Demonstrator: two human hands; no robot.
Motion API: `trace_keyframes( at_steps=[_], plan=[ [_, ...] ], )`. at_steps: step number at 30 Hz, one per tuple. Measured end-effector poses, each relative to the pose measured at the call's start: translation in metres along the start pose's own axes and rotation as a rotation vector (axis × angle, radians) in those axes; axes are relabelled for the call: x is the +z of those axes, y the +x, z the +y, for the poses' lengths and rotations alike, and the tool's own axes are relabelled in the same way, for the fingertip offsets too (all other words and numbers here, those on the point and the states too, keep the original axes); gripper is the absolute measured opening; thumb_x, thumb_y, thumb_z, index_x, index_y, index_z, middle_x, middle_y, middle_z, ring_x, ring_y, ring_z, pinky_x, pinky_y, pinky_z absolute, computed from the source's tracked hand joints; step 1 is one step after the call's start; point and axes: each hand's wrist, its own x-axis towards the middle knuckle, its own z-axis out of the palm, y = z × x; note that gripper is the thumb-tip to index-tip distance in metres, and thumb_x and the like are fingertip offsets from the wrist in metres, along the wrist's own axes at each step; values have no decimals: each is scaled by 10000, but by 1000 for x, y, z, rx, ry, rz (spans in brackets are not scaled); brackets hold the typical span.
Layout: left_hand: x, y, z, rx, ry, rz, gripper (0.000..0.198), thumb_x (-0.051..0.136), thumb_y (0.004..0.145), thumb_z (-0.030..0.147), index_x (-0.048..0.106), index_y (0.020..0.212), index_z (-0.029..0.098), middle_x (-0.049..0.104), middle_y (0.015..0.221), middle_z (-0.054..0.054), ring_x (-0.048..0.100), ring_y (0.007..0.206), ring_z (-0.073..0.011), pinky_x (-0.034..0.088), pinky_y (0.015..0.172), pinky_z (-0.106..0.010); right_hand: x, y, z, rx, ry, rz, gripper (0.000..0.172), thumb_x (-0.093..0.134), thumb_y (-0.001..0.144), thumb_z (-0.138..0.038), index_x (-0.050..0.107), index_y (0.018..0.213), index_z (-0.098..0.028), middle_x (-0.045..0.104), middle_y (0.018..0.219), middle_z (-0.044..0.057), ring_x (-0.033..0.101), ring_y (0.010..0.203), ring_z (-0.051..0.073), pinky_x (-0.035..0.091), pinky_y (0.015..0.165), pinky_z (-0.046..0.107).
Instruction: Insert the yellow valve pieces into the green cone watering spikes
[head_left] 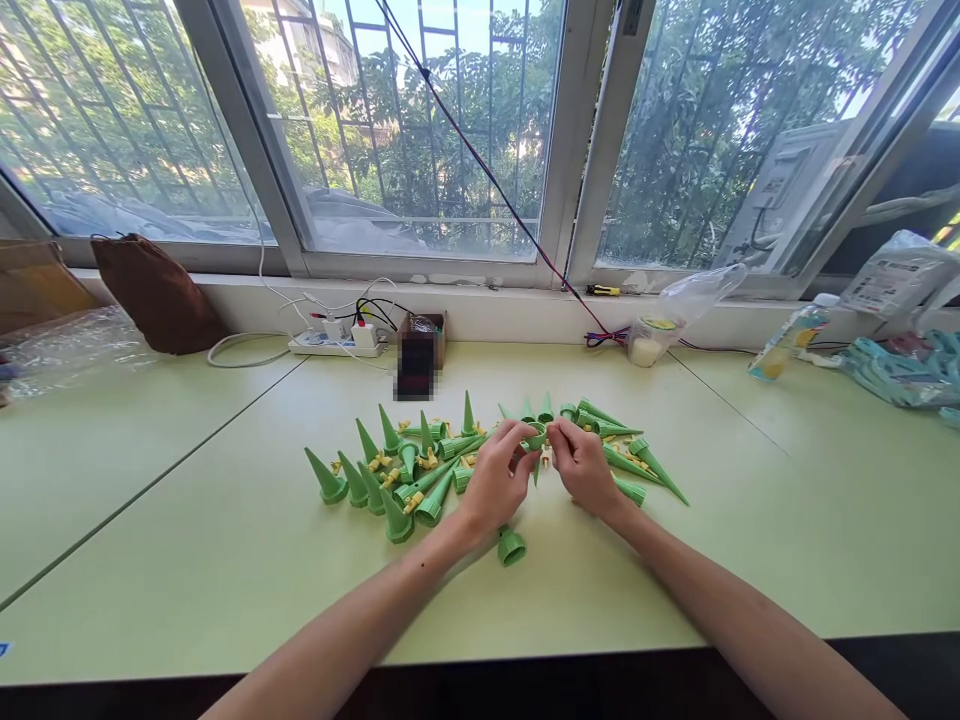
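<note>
My left hand (499, 480) and my right hand (581, 465) meet over the middle of the pale green table (225, 540). Both pinch a small green cone spike (535, 440) held between their fingertips. A heap of green cone spikes with yellow fittings (409, 465) lies to the left of my left hand. A smaller group of green spikes (622, 450) lies behind and right of my right hand. One green cone (511, 546) stands alone under my left wrist.
A white power strip with plugs (337, 340) and a small dark box (418, 360) sit by the window sill. A brown pouch (154, 295) lies far left. A plastic bag with a jar (664, 325), a bottle (787, 345) and teal cloth (907, 370) are at the right.
</note>
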Motion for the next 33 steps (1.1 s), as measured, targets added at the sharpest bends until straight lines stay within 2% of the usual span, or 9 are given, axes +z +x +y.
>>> trace_keyframes(
  at_steps=[3, 7, 10, 14, 17, 20, 25, 33],
  plan=[
    [1, -1, 1, -10, -7, 6, 177, 495, 883, 135, 544, 1032, 217, 543, 962, -22, 576, 681, -86, 490, 589, -201, 0, 0, 0, 8, 6, -4, 342, 396, 992, -378, 394, 689, -219, 409, 548, -46, 359, 482, 115, 304, 494, 255],
    [4, 0, 6, -111, -101, 51, 268, 530, 887, 213, 481, 1150, 232, 552, 1016, -39, 587, 680, -94, 536, 583, -224, -1, 0, 2, 24, 14, 16, 338, 403, 992, -391, 405, 701, -219, 405, 547, -48, 357, 479, 115, 300, 483, 252],
    [5, 2, 12, -220, -288, 101, 288, 572, 885, 327, 445, 1123, 227, 537, 1023, -37, 618, 649, -93, 564, 560, -242, -2, 0, 2, 36, 26, 79, 340, 402, 994, -398, 393, 704, -222, 390, 541, -52, 357, 472, 114, 294, 474, 250],
    [3, 5, 16, -314, -480, 154, 273, 546, 896, 442, 448, 991, 205, 531, 841, 12, 624, 571, -97, 563, 520, -246, -3, -1, 1, 24, 56, 138, 339, 389, 1003, -386, 383, 707, -222, 410, 549, -50, 367, 470, 110, 307, 480, 249],
    [2, 7, 15, -409, -583, 91, 320, 471, 914, 518, 444, 904, 200, 502, 617, 57, 539, 403, -99, 451, 359, -206, -3, -2, 0, -9, 48, 115, 333, 393, 1004, -372, 389, 707, -221, 394, 547, -54, 354, 472, 108, 305, 488, 249],
    [1, 7, 14, -505, -656, -5, 385, 449, 899, 576, 441, 848, 194, 530, 517, 49, 471, 308, -104, 347, 285, -190, -1, -4, 0, -36, 45, 48, 319, 396, 1002, -360, 418, 717, -217, 411, 550, -50, 369, 482, 109, 315, 500, 248],
    [-1, 8, 14, -583, -710, -75, 483, 470, 850, 654, 467, 790, 175, 609, 530, -10, 529, 333, -126, 394, 319, -208, -1, -4, 0, -31, 82, -6, 303, 399, 998, -366, 438, 738, -218, 420, 536, -52, 379, 474, 111, 316, 488, 245],
    [-6, 9, 13, -492, -697, -120, 445, 570, 830, 596, 510, 949, 171, 639, 728, -21, 621, 461, -133, 437, 350, -197, -2, -3, 3, -2, 84, 4, 329, 389, 996, -402, 427, 723, -223, 410, 541, -48, 370, 473, 116, 316, 474, 246]
  ],
)
